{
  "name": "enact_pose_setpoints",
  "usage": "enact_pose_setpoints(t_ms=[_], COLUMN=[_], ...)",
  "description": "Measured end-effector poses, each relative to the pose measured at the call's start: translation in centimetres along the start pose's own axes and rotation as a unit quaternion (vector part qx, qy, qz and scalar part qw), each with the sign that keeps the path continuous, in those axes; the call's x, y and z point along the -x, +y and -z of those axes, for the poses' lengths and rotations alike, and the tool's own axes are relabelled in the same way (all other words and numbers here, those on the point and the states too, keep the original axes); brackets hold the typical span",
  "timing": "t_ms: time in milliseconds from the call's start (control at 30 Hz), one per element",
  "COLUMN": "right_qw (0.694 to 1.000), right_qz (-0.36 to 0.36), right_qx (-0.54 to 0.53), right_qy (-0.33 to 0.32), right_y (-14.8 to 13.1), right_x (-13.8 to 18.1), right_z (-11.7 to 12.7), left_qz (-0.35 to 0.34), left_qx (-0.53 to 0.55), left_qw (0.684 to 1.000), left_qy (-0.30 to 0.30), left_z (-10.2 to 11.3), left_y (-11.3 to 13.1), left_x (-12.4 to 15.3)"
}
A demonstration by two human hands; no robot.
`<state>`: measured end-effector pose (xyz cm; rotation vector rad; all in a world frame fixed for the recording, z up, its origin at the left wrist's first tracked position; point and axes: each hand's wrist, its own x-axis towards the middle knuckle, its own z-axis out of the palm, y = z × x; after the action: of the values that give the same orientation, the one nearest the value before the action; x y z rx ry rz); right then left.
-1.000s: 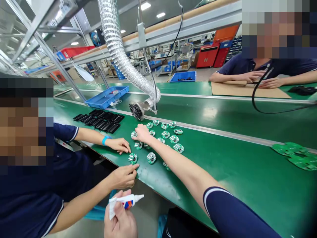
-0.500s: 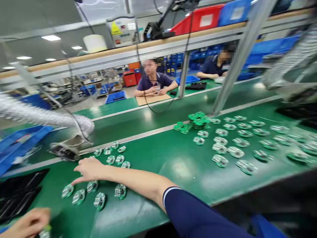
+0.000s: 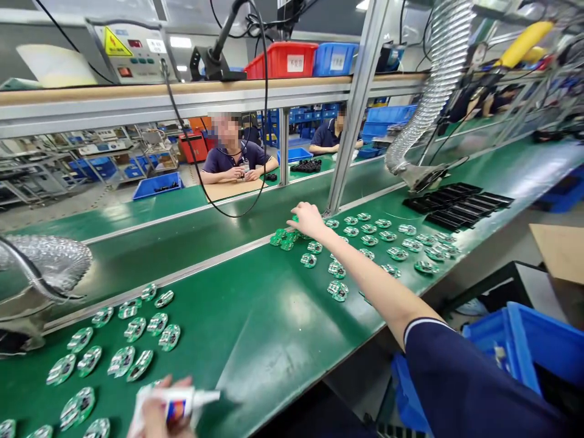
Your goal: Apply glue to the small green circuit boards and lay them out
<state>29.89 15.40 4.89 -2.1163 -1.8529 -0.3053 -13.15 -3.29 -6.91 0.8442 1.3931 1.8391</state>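
Note:
My right hand reaches over the green bench mat, with its fingertips at a small heap of green circuit boards. It seems to hold nothing. Just below it, round circuit boards lie in loose rows. Another group of round boards lies at the lower left. My left hand is at the bottom edge, pinching a white glue tube with a coloured label. The tube's nozzle points right, and the hand is cut off by the frame.
Black trays lie at the bench's far right, below a silver flexible duct. Blue crates stand on the floor at lower right. Beyond a metal rail, two seated people work at the opposite bench.
The view has swung right along the bench. My right hand has moved from the nearer boards to the green heap. The glue tube has come back into view.

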Motion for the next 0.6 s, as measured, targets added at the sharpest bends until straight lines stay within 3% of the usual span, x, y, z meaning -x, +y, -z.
enact_pose_setpoints(t_ms=[100,200,267,367,600], right_qw=[0.999,0.997,0.995,0.993,0.985], right_qz=[-0.046,-0.080,-0.094,-0.110,-0.149], right_qx=[0.004,-0.002,-0.009,-0.019,-0.033], right_qy=[-0.010,-0.019,-0.026,-0.037,-0.075], right_y=[3.2,4.9,5.6,6.2,6.2], right_x=[0.1,-0.1,-0.3,-0.4,-0.9], right_z=[-0.3,-1.3,-2.1,-3.0,-4.0], left_qz=[0.214,0.340,0.343,0.323,0.208], left_qx=[0.125,0.161,0.147,0.124,0.045], left_qw=[0.966,0.922,0.925,0.937,0.977], left_qy=[-0.072,-0.092,-0.072,-0.053,0.031], left_z=[-6.5,-13.3,-16.6,-19.5,-22.3], left_y=[1.2,1.3,0.6,-0.8,-2.9], left_x=[0.3,-1.6,-3.6,-6.7,-11.9])
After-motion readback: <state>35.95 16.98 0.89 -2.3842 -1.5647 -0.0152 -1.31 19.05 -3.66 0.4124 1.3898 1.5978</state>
